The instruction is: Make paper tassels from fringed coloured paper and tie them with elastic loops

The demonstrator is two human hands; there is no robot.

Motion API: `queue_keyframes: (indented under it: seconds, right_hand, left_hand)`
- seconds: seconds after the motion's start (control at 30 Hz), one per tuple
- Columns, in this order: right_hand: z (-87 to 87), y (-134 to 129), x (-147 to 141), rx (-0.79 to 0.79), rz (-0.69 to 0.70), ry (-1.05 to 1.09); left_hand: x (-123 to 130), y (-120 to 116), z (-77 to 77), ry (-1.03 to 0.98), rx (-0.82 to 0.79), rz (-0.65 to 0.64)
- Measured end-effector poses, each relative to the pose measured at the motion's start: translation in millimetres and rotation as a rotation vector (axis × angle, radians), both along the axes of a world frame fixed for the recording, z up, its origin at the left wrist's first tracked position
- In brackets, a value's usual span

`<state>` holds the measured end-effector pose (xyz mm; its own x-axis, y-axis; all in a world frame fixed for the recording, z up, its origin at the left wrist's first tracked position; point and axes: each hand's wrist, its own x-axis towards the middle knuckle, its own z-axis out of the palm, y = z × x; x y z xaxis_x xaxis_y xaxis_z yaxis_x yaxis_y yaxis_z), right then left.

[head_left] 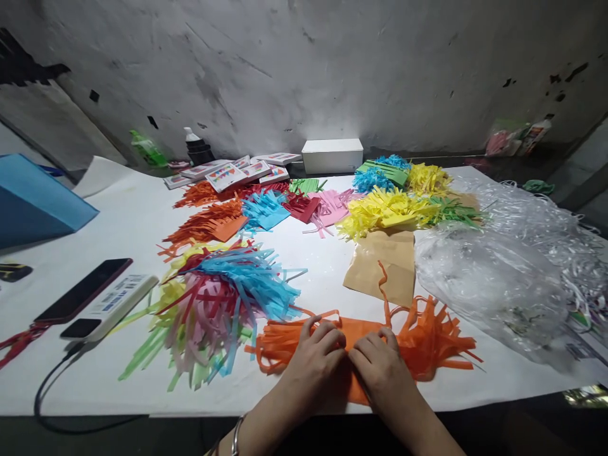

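A sheet of orange tissue paper [363,327] with cut fringes at both ends lies at the table's front edge. My left hand [314,354], a bracelet on its wrist, has curled fingers on the sheet's middle, left of centre. Beside it, my right hand [380,362] grips the paper with bent fingers; the fingertips of both hands are partly hidden. A thin twisted orange strip [384,288] reaches up from the sheet onto a brown paper envelope [380,266]. To the left lies a heap of finished-looking tissue tassels [213,304] in blue, pink, red, yellow and green.
Bundles of fringed tissue, including yellow [389,212] and orange [209,221], line the back. Clear plastic bags [489,278] spread on the right. A phone [85,288], a cabled white power bank [111,307], a white box [332,156] and printed packs [230,177] also lie here.
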<state>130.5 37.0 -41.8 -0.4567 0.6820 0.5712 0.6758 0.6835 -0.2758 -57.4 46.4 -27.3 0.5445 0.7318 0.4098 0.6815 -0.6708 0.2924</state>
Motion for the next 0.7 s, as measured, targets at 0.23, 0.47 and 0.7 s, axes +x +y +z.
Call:
queue_keyframes:
  seconds: [0.23,0.47,0.7]
  right_hand:
    - [-2.3,-2,35,-0.071,-0.028,0.058]
    - [0.6,-7,30,-0.174,-0.271,0.048]
    - [-3.0,-11,23,-0.092,-0.233,0.01]
  left_hand:
    - [3,1,-4.7,-0.028,-0.119,0.048]
    - [17,-3,8.1,0.174,-0.161,0.251]
    - [20,-2,8.9,0.263,-0.012,0.065]
